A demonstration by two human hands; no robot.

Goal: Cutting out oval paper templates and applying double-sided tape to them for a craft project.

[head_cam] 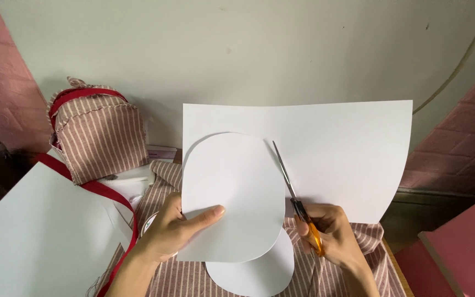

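My left hand (pixel 180 228) pinches a white rounded paper cut-out (pixel 232 192) held against a large white paper sheet (pixel 347 148), thumb lying across the cut-out's lower left. In my right hand (pixel 331 231) are orange-handled scissors (pixel 295 192), their blades pointing up and left along the cut-out's right edge, into the big sheet. Below the hands lies a second rounded white paper piece (pixel 257 272).
A red-and-white striped cloth (pixel 160 176) covers the work surface. At the back left stands a small striped fabric bag (pixel 97 129) with a red strap (pixel 108 198). A white board (pixel 34 236) lies at left, pink boards (pixel 463 247) at right. Behind is a pale wall.
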